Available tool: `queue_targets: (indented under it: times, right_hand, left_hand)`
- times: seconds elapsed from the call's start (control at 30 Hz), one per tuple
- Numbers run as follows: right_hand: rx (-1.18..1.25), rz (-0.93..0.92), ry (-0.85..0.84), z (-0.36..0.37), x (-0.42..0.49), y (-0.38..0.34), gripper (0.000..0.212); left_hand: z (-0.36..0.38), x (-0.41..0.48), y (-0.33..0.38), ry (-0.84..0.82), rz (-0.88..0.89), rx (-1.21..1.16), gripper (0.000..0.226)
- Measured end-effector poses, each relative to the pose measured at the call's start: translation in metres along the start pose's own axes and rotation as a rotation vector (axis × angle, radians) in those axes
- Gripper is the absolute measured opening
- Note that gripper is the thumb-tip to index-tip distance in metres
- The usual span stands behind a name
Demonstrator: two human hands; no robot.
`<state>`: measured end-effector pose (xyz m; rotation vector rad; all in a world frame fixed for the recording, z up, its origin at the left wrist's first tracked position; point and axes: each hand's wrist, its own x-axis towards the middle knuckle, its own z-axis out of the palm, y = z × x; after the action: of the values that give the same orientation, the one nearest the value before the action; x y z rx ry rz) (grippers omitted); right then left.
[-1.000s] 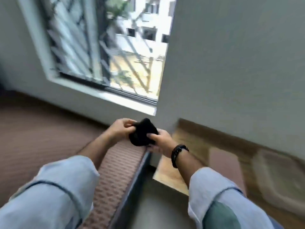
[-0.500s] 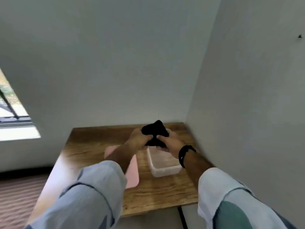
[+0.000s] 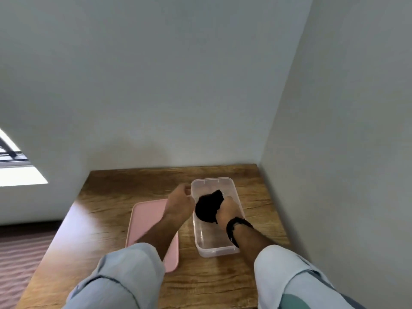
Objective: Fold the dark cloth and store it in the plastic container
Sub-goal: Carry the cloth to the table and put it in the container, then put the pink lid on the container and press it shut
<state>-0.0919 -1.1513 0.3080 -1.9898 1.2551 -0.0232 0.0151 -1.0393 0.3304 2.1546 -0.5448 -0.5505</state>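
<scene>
While the right hand (image 3: 227,211) is lowering into the plastic container (image 3: 215,249), it is gripping the dark cloth (image 3: 208,207) as a compact bundle, with the fingers closing around the cloth's right side. The cloth is sitting inside the container walls, in the half toward 12 o'clock; whether it is already resting on the container floor cannot be told from this view. The left hand (image 3: 181,202) is positioned at the container's 9 o'clock rim, with the fingers curling loosely and holding nothing visible; whether the fingertips are touching the rim cannot be confirmed. A dark band (image 3: 236,226) is circling the right wrist.

The container is standing on the wooden table (image 3: 116,208), near the wall corner at 1 o'clock. A pink lid (image 3: 146,219) is lying flat on the table just beside the container, at its 9 o'clock side, and the left forearm is crossing over it.

Step in hand: judging by the bundled shape, folding appears complete, and the storing step is under way. The cloth is being placed, not yet let go.

Next move, as a judgement:
- The right hand is needing to press the bundle down onto the floor of the container, then open the fingers and withdraw straight up, so that the fold is not being dragged apart.
- The left hand is well placed for steadying the light container during withdrawal.
- The lid is lying within easy reach of the left hand, should closing be required.
</scene>
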Motion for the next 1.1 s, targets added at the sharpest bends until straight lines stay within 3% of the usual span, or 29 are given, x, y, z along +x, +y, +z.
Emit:
queue_targets:
  times: [0.13,0.23,0.3,0.37,0.43,0.57,0.63,0.77,0.83,0.9,1.0,1.07,1.1]
  right_hand:
    - [-0.17,-0.008,-0.055,0.014,0.009,0.005,0.05]
    - [-0.232,-0.051,0.086,0.023,0.003,0.006,0.055]
    - [-0.393,-0.153,0.191,0.025,-0.007,0.007,0.05]
    - [-0.559,-0.225,0.096,0.023,-0.015,0.005,0.037]
    - [-0.558,-0.217,0.02,0.019,-0.019,0.003,0.033]
    - [-0.26,-0.373,0.225,0.014,-0.042,-0.017,0.029]
    - [-0.156,-0.515,0.25,0.021,-0.064,-0.031,0.026]
    - [-0.236,-0.784,-0.049,0.053,-0.105,-0.049,0.029]
    - [-0.342,-0.67,-0.232,0.083,-0.119,-0.049,0.036]
    - [-0.388,-0.402,-0.357,0.112,-0.129,-0.046,0.051]
    - [-0.239,-0.059,-0.335,0.134,-0.131,-0.043,0.082]
    - [-0.163,0.029,-0.291,0.14,-0.129,-0.046,0.09]
    - [-0.14,0.043,-0.273,0.142,-0.128,-0.047,0.09]
  left_hand:
    - [-0.038,-0.001,-0.058,0.118,-0.177,0.161,0.055]
    - [-0.057,-0.009,-0.096,0.154,-0.464,0.415,0.064]
    - [-0.062,-0.016,-0.111,0.146,-0.578,0.457,0.062]
    - [-0.062,-0.017,-0.118,0.133,-0.578,0.477,0.053]
    - [-0.062,-0.018,-0.122,0.147,-0.53,0.461,0.044]
    - [-0.063,-0.022,-0.136,0.217,-0.478,0.313,0.032]
    - [-0.065,-0.025,-0.142,0.233,-0.452,0.278,0.03]
    - [-0.067,-0.027,-0.144,0.243,-0.444,0.177,0.025]
    - [-0.068,-0.029,-0.144,0.252,-0.441,0.148,0.026]
    - [-0.071,-0.032,-0.146,0.282,-0.43,0.132,0.027]
    - [-0.079,-0.039,-0.145,0.312,-0.448,0.097,0.022]
    - [-0.085,-0.041,-0.145,0.256,-0.469,0.119,0.009]
    - [-0.087,-0.042,-0.145,0.222,-0.484,0.116,0.012]
